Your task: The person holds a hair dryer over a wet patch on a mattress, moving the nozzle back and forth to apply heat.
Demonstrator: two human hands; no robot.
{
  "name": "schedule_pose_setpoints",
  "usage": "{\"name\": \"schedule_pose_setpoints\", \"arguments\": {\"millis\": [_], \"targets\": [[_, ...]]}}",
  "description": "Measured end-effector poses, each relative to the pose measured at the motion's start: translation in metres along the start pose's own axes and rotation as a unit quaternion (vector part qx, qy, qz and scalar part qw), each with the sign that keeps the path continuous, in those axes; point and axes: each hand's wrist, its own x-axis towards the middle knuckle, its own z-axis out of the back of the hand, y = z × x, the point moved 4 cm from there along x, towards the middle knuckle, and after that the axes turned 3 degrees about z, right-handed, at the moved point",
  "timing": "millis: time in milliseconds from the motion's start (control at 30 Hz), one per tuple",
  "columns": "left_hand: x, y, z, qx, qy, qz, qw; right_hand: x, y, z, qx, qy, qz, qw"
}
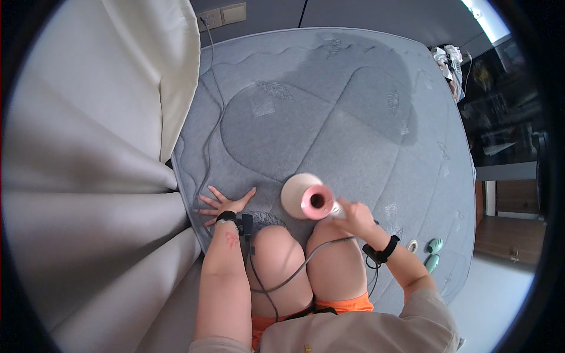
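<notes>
In my right hand (356,217) is the handle of a pink and cream hair dryer (318,202). Its pink ring with a dark round hole faces up towards me. The wide cream end (295,194) is turned down to the grey quilted mattress (273,145); whether it touches the cloth cannot be told. My left hand (225,205) lies palm down on the mattress with fingers spread, close to the left edge. A large darker, wet-looking patch (375,84) covers the far part of the mattress. The grey cord (304,264) crosses my thighs.
A cord (214,123) runs from a wall socket (211,18) along the mattress's left side. Pale curtains (101,132) hang at the left. Two green objects (433,253) and a small ring-shaped item (412,246) lie at the right. Crumpled cloth (449,66) sits by the far right corner.
</notes>
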Motion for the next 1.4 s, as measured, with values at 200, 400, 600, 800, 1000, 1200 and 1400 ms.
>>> {"name": "schedule_pose_setpoints", "arguments": {"millis": [200,400,600,800,1000,1200,1400], "targets": [[-0.003,-0.002,0.001,0.002,0.0,-0.005,1.0,-0.015,-0.035,0.013,0.08,-0.151,-0.12,0.978],[0.002,0.001,0.0,0.002,-0.004,-0.007,1.0,-0.03,-0.015,0.001,0.038,-0.05,-0.051,0.997],[-0.001,-0.003,0.0,-0.003,-0.004,-0.015,1.0,-0.018,-0.036,0.012,0.074,-0.193,-0.108,0.972],[0.001,0.0,0.0,0.004,0.003,-0.002,1.0,-0.01,-0.002,0.011,0.027,-0.074,-0.019,0.997],[-0.008,-0.001,0.004,0.013,0.003,0.003,1.0,0.032,-0.046,0.027,0.015,-0.114,-0.062,0.991],[-0.006,-0.002,0.004,0.011,0.006,0.001,1.0,0.091,-0.128,0.073,0.028,-0.217,-0.085,0.972],[-0.004,-0.001,0.003,0.005,0.014,0.006,1.0,0.113,-0.159,0.107,0.178,-0.223,-0.26,0.923]]}}
